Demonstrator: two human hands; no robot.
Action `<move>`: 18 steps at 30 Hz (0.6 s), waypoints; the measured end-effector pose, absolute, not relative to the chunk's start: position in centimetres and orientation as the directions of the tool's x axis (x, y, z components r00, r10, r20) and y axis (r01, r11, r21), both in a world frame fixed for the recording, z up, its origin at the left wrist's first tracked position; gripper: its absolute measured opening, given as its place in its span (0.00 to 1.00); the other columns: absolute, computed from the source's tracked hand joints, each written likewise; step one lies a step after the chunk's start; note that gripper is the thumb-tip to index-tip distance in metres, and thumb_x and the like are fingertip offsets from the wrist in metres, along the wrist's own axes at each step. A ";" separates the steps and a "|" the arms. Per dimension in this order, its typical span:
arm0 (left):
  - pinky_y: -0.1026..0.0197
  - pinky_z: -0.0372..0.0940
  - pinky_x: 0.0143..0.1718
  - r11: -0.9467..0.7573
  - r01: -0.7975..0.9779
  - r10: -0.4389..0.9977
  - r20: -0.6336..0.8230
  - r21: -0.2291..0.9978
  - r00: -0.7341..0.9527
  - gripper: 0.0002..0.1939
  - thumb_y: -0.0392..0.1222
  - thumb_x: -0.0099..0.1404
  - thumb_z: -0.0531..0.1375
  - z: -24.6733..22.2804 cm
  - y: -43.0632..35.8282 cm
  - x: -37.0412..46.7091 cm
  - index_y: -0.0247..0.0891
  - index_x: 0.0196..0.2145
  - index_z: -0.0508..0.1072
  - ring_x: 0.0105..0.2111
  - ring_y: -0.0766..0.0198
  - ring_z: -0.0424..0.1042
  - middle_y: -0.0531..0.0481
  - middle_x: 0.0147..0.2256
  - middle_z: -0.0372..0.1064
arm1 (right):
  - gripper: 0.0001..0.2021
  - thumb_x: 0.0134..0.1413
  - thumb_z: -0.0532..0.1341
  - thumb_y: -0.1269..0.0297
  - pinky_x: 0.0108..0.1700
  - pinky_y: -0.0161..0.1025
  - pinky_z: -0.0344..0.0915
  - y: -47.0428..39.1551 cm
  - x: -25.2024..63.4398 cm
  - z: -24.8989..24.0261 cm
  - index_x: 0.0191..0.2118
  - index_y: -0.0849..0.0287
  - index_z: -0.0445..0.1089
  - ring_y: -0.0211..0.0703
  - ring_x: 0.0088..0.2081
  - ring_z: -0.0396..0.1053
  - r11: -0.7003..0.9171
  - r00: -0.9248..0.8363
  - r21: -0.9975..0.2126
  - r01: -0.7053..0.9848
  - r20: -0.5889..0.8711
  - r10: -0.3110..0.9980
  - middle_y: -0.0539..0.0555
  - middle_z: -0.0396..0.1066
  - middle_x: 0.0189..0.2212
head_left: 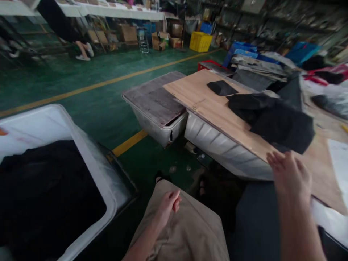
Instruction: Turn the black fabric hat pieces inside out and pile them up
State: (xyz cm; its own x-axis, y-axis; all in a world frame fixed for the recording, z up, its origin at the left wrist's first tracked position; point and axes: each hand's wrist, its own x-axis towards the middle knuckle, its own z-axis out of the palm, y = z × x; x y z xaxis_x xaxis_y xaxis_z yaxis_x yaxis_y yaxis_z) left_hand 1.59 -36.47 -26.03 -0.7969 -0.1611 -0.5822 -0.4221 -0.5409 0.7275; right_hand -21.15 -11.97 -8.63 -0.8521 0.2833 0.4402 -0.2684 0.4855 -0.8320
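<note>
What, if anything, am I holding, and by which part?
Nothing shows in your left grip. Your right grip is at the near edge of the black material; whether it holds that, I can't tell.

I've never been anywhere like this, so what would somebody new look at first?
Probably the big white bin at the left, with its heap of black material. Next might come the black pieces on the wooden board at the right, close to the person's right hand. Far back, a bright yellow crate stands out on the green floor.
</note>
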 end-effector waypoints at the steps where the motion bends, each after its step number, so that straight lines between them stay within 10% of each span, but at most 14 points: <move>1: 0.65 0.49 0.19 -0.528 -0.451 -0.157 -0.605 0.719 -0.781 0.26 0.63 0.54 0.62 -26.3 -36.9 0.8 0.36 0.21 0.65 0.14 0.73 0.55 0.57 0.12 0.56 | 0.19 0.62 0.54 0.52 0.39 0.50 0.73 -13.3 -19.5 -11.7 0.43 0.65 0.70 0.48 0.34 0.77 0.490 -0.854 -0.834 -0.254 0.431 0.290 0.63 0.75 0.36; 7: 0.67 0.56 0.22 -0.457 -0.543 0.001 -0.610 0.705 -0.792 0.19 0.53 0.53 0.66 -28.4 -37.8 -8.8 0.32 0.28 0.72 0.21 0.68 0.70 0.49 0.23 0.71 | 0.15 0.57 0.57 0.56 0.42 0.42 0.72 -18.9 -15.7 -31.1 0.43 0.62 0.71 0.47 0.38 0.75 0.599 -0.813 -0.795 -0.095 -0.285 -0.508 0.59 0.75 0.37; 18: 0.66 0.51 0.24 0.156 -0.630 0.119 -0.647 0.761 -0.753 0.19 0.51 0.60 0.63 -44.5 -36.7 -17.8 0.34 0.20 0.72 0.21 0.69 0.63 0.54 0.18 0.65 | 0.21 0.56 0.56 0.64 0.50 0.47 0.64 -21.9 -34.9 -52.6 0.54 0.66 0.64 0.55 0.51 0.69 0.952 -0.789 -0.140 -0.272 -0.534 -0.304 0.68 0.69 0.50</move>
